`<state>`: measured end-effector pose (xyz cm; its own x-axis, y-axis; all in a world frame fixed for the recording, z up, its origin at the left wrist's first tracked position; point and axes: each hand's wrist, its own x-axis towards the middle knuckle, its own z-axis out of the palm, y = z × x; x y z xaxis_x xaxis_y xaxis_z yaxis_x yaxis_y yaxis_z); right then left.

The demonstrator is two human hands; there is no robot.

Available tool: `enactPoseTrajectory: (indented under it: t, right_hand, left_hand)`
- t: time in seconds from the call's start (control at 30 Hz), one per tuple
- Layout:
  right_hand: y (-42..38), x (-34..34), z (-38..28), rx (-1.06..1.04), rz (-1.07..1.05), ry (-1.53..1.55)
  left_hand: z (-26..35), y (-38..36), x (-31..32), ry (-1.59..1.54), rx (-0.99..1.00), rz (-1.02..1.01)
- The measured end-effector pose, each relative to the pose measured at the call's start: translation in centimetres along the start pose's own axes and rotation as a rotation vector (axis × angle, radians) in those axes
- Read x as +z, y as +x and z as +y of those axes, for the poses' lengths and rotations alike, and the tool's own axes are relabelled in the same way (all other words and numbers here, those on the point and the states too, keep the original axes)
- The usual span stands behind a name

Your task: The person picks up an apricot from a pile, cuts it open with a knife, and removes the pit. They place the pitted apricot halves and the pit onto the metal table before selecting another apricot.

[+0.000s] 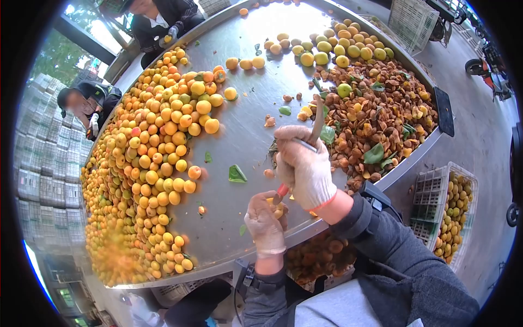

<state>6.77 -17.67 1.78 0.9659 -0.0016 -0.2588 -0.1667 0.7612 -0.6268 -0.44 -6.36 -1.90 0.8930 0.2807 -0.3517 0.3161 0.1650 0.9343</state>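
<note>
In a white glove, my right hand (306,169) is closed around a tool (317,121) with a curved brown end that rises above the fist. A red part (282,191) of it shows below the fist; its exact kind I cannot make out. My left hand (264,224), also gloved, curls around an apricot (279,211), which the fingers partly hide. The tool's red end is close to this fruit. Both hands are over the near edge of the metal table (218,218). A loose green leaf (237,174) lies on the metal left of my right hand.
Whole apricots (158,158) cover the table's left side. At right is a heap of brown pits and scraps (376,120), with yellow-green fruit (354,46) behind. A crate of fruit (436,212) stands on the floor at right. Two co-workers (163,24) are at the far left edge.
</note>
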Motion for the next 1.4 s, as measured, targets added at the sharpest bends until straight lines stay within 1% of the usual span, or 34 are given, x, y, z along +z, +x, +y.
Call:
enactPoseTrajectory:
  t: [0.03,0.07,0.1,0.13,0.17,0.2,0.23,0.27,0.3,0.33,0.4,0.53,0.6,0.63,0.7,0.73,0.8,0.83,0.87,0.9,0.93,1.0,1.07,1.1,1.13,1.17,1.2,1.23,1.27,1.3,1.33,1.37,1.4]
  right_hand:
    - [-0.4,0.4,1.1,-0.202,-0.017,-0.169]
    - [-1.1,0.6,1.3,-0.202,-0.018,-0.169]
    - [-1.9,1.0,1.3,-0.394,-0.141,-0.377]
    - [-2.3,1.2,1.2,-0.587,-0.263,-0.585]
    - [-0.8,0.6,1.7,-0.669,-0.259,-0.488]
    - [-0.3,0.3,1.4,-0.669,-0.257,-0.486]
    - [0.1,0.0,1.1,-0.349,-0.105,-0.195]
    - [0.4,-0.1,0.8,-0.027,0.04,0.091]
    - [0.9,0.5,0.9,0.014,0.146,0.152]
    - [1.2,0.2,1.1,0.014,0.144,0.154]
    - [1.6,-0.6,1.6,0.084,0.153,0.353]
    - [1.2,-0.3,1.8,0.074,0.132,0.354]
    - [0.1,0.5,1.4,-0.056,0.116,0.027]
    - [-0.5,0.7,1.6,-0.053,0.113,0.022]
    - [-1.4,1.0,2.0,-0.362,-0.038,-0.352]
    - [-1.2,1.0,1.7,-0.363,-0.035,-0.35]
    - [-0.4,0.7,0.8,0.008,0.077,0.089]
    - [0.3,0.0,1.5,0.031,0.081,0.176]
    - [0.7,-0.2,1.7,0.032,0.079,0.174]
    - [0.9,-0.3,1.9,0.088,0.104,0.243]
    - [1.1,-0.5,2.1,0.144,0.13,0.314]
    - [1.5,-0.6,2.5,0.176,0.146,0.349]
    - [1.7,-0.4,2.1,0.205,0.159,0.379]
    - [1.9,-0.4,1.7,0.173,0.199,0.383]
    - [2.1,-0.3,1.2,0.144,0.239,0.385]
    - [2.8,-1.4,1.3,0.028,0.137,0.293]
    - [1.9,-0.9,0.0,0.005,0.117,0.097]
    - [1.3,-0.9,-0.3,-0.091,-0.032,-0.3]
    - [0.7,-0.9,-0.3,-0.19,-0.182,-0.695]
    - [0.0,-0.6,0.1,-0.322,-0.394,-0.866]
    - [-0.6,-0.3,0.4,-0.454,-0.608,-1.031]
    - [-1.3,0.1,0.6,-0.356,-0.634,-1.39]
    - [-1.4,0.0,1.1,-0.353,-0.635,-1.391]
  left_hand:
    - [-1.6,0.8,-0.2,0.0,0.0,0.0]
    - [-4.3,2.3,-0.5,0.077,0.315,0.034]
    - [-4.3,2.6,-0.1,0.156,0.627,0.067]
    - [-4.0,2.3,-0.2,0.158,0.627,0.066]
    - [-3.6,1.6,-0.3,0.113,0.426,0.035]
    - [-2.3,0.8,-0.1,0.069,0.226,0.005]
    - [-1.1,0.5,0.2,0.07,0.227,0.006]
    - [0.0,0.3,0.5,-0.083,0.021,0.037]
    - [0.6,0.3,0.6,-0.235,-0.186,0.067]
    - [0.3,0.5,0.4,-0.234,-0.183,0.068]
    - [-0.7,0.7,-0.3,-0.429,-0.233,0.022]
    - [-0.6,0.7,0.2,-0.39,-0.212,-0.007]
    - [-1.6,1.0,1.3,-0.09,0.192,0.148]
    - [-2.1,1.2,1.1,-0.095,0.191,0.152]
    - [-2.1,1.3,0.7,-0.05,0.382,0.034]
    - [-1.6,1.1,0.8,-0.047,0.382,0.032]
    - [-0.2,0.6,1.3,-0.269,-0.045,0.063]
    - [-0.2,0.6,0.9,-0.27,-0.046,0.062]
    - [-0.3,0.5,0.3,-0.341,-0.139,-0.051]
    - [-0.4,0.5,-0.3,-0.411,-0.231,-0.165]
    - [-1.2,0.9,-0.8,-0.41,-0.228,-0.163]
    - [-2.3,1.9,-1.4,-0.791,-0.44,-0.371]
    - [-2.2,2.3,-1.5,-0.728,-0.401,-0.339]
    - [-2.0,2.5,-1.7,-0.667,-0.363,-0.303]
    - [-1.9,2.8,-2.2,-0.668,-0.361,-0.3]
    - [-2.1,3.3,-2.8,-0.68,-0.273,-0.208]
    - [-2.2,3.6,-3.1,-0.693,-0.184,-0.117]
    - [-1.8,3.5,-2.9,-0.698,-0.178,-0.117]
    - [-1.1,3.3,-2.7,-0.661,-0.14,-0.057]
    - [-0.8,3.2,-2.5,-0.623,-0.103,0.003]
    - [-0.7,3.3,-2.2,-0.626,-0.101,0.004]
    - [-0.8,3.4,-1.8,-0.64,-0.076,0.075]
    - [-1.0,3.4,-1.5,-0.651,-0.051,0.147]
